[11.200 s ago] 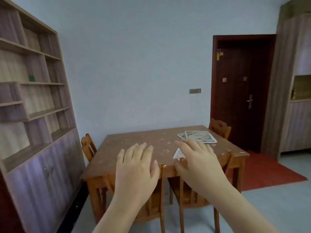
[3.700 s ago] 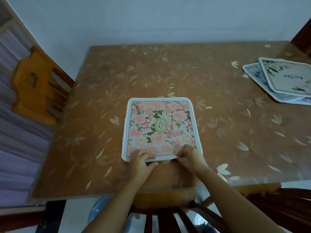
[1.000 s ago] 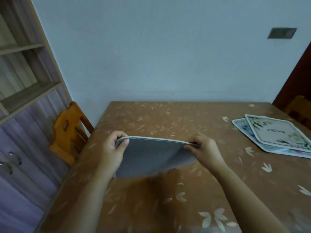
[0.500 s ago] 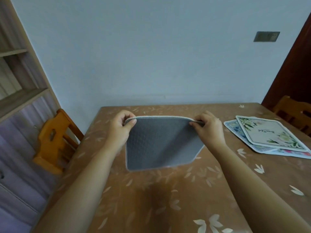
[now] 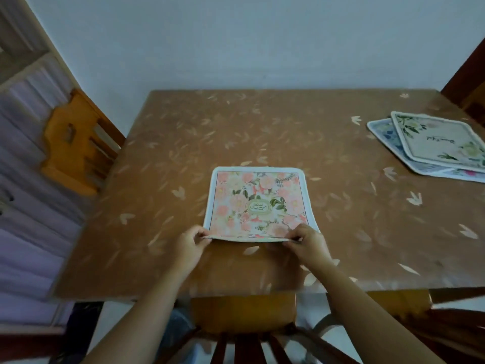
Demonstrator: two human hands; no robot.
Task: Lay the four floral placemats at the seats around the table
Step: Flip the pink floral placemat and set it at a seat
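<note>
1. The left hand [image 5: 190, 246] and the right hand [image 5: 308, 245] each pinch a near corner of the pink floral rectangular fabric placemat [image 5: 258, 203]. The thumbs are on top and the fingers are curled under its slightly lifted near edge.
2. Half a second ago both hands held this placemat up in the air with its grey underside toward the camera. Now it lies printed side up, its far part flat on the table and only the near edge raised.
3. The first placemat therefore seems almost laid at the nearest seat, above the dark wooden slatted chair [image 5: 244, 311]. It likely needs only releasing and perhaps squaring.
4. The overlapped pile of pale floral placemats [image 5: 441, 143] sits at the table's far right, well apart and where it was before. About three layers show, so those seats are probably not yet served.
5. The brown leaf-patterned table [image 5: 183, 143] has a faint sheen.
6. An orange wooden chair [image 5: 73, 148] stands at the table's left side, against a purple-grey shelving unit [image 5: 26, 219]. A pale blue-grey wall [image 5: 236, 43] lies behind, and a dark brown door [image 5: 469, 72] is at the right edge.
</note>
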